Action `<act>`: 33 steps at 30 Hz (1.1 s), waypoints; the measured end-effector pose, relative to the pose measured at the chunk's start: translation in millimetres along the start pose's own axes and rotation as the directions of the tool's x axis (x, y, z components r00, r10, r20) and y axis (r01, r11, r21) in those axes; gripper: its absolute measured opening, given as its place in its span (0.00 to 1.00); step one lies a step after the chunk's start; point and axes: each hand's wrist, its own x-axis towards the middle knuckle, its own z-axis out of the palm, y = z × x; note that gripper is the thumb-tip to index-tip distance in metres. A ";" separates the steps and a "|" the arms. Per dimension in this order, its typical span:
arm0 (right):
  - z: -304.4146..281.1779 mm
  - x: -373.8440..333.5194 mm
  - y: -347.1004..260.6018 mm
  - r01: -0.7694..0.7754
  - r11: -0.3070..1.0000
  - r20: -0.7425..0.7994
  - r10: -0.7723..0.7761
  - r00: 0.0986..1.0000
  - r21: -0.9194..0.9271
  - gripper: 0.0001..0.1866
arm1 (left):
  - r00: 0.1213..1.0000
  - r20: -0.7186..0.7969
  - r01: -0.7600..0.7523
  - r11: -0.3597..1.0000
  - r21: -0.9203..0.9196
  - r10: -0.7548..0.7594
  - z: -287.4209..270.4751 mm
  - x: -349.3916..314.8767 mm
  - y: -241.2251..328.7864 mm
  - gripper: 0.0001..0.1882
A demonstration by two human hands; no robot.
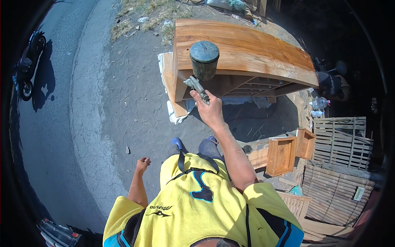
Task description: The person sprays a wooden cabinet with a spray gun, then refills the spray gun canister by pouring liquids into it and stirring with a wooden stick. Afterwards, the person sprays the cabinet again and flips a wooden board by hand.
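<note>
My right hand is closed around the grip of a spray gun. A dark, paint-stained round cup with a lid sits on the gun. The nozzle points left, near the end of a long wooden cabinet, and a faint pale mist hangs in front of it. The cabinet has a glossy brown grained top and open compartments along its near side; the cup hides part of it. Down at my left side, my left hand hangs with its fingers curled in, and I see nothing in it.
White sheeting and a board lie under the cabinet. Wooden drawers stand at the right, beside bamboo slat panels and plastic bottles. Another person crouches in shade. A motorcycle stands on the road at left.
</note>
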 end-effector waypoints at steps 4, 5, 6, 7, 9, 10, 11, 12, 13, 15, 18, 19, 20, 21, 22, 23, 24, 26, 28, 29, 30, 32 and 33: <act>-18.4 0.5 23.2 -0.041 0.998 -0.082 0.038 0.996 -0.036 0.32 | 0.999 0.005 0.038 0.999 0.010 -0.038 2.7 -11.9 -15.5 0.19; -30.0 0.8 31.2 -0.051 0.998 -0.096 0.048 0.994 -0.029 0.32 | 0.998 0.027 0.063 0.996 0.067 -0.065 3.0 -10.8 -18.8 0.20; -44.9 1.8 40.1 -0.064 0.997 -0.164 0.056 0.985 -0.043 0.31 | 0.995 0.045 0.087 0.989 0.120 -0.093 4.8 -8.1 -19.1 0.20; -60.0 3.0 49.4 -0.074 0.996 -0.227 0.060 0.972 -0.056 0.30 | 0.995 0.043 0.083 0.988 0.129 -0.090 7.9 -6.7 -14.7 0.20; -93.1 7.1 77.6 -0.099 0.992 -0.304 0.069 0.950 -0.083 0.33 | 0.992 0.039 0.110 0.983 0.150 -0.117 17.9 -6.1 -3.3 0.21; -109.8 9.1 88.3 -0.127 0.990 -0.312 0.100 0.945 -0.067 0.32 | 0.993 0.031 0.111 0.982 0.153 -0.117 24.5 -8.5 3.9 0.21; -126.0 11.0 99.2 -0.155 0.987 -0.318 0.131 0.939 -0.050 0.32 | 0.994 0.020 0.106 0.982 0.159 -0.111 31.1 -10.1 12.8 0.21; -143.0 13.5 110.4 -0.170 0.984 -0.329 0.147 0.933 -0.044 0.32 | 0.995 0.008 0.100 0.981 0.166 -0.103 38.6 -10.1 22.8 0.21; -159.5 15.8 121.6 -0.186 0.982 -0.339 0.163 0.927 -0.037 0.32 | 0.995 -0.004 0.101 0.980 0.173 -0.102 47.3 -10.7 33.2 0.21; -194.6 18.3 147.6 -0.201 0.980 -0.325 0.190 0.926 0.002 0.32 | 0.998 -0.032 0.058 0.985 0.160 -0.054 67.8 -14.0 52.9 0.21; -237.1 25.7 177.7 -0.197 0.980 -0.345 0.197 0.918 0.034 0.30 | 0.995 -0.095 0.023 0.998 0.066 -0.016 122.0 -34.0 75.2 0.21; -253.2 28.0 183.6 -0.203 0.978 -0.345 0.206 0.916 0.046 0.30 | 0.995 -0.101 0.025 0.997 0.078 -0.017 134.0 -37.3 83.6 0.21; -268.6 31.3 190.4 -0.218 0.974 -0.337 0.224 0.915 0.055 0.30 | 0.997 -0.082 0.011 0.996 0.094 -0.003 147.3 -39.6 91.4 0.21; -283.8 33.0 199.7 -0.235 0.970 -0.329 0.241 0.913 0.060 0.30 | 0.998 -0.059 -0.003 0.994 0.108 0.009 161.7 -43.3 98.0 0.21; -298.9 35.1 211.0 -0.243 0.968 -0.329 0.251 0.910 0.066 0.30 | 0.998 -0.059 0.002 0.993 0.117 0.005 176.4 -46.3 104.3 0.21; -314.2 37.5 222.7 -0.238 0.970 -0.332 0.244 0.911 0.059 0.30 | 0.998 -0.056 0.002 0.993 0.117 0.004 191.9 -48.1 110.3 0.21; -328.3 39.8 231.9 -0.233 0.971 -0.337 0.237 0.911 0.053 0.30 | 0.999 -0.053 0.001 0.993 0.118 0.005 204.3 -49.8 115.1 0.21; -353.1 43.5 246.8 -0.239 0.969 -0.355 0.245 0.902 0.061 0.30 | 1.000 -0.026 0.010 0.991 0.137 -0.006 228.3 -55.9 121.5 0.20; -377.7 52.0 261.4 -0.236 0.969 -0.382 0.245 0.891 0.070 0.30 | 1.000 0.002 0.006 0.988 0.156 -0.006 249.4 -52.6 126.9 0.20; -388.8 56.2 269.9 -0.246 0.967 -0.395 0.250 0.884 0.062 0.31 | 1.000 0.014 0.018 0.984 0.175 -0.021 257.7 -50.3 129.0 0.19; -399.4 59.2 277.6 -0.257 0.965 -0.408 0.255 0.877 0.049 0.31 | 0.999 0.029 0.031 0.981 0.191 -0.037 267.5 -49.7 133.3 0.19; -422.0 67.2 289.6 -0.274 0.960 -0.441 0.272 0.855 0.061 0.35 | 0.996 0.051 0.052 0.967 0.248 -0.067 284.4 -43.0 147.9 0.19; -434.6 71.6 295.0 -0.283 0.957 -0.465 0.282 0.839 0.070 0.39 | 0.993 0.065 0.074 0.953 0.295 -0.097 294.1 -38.7 157.3 0.19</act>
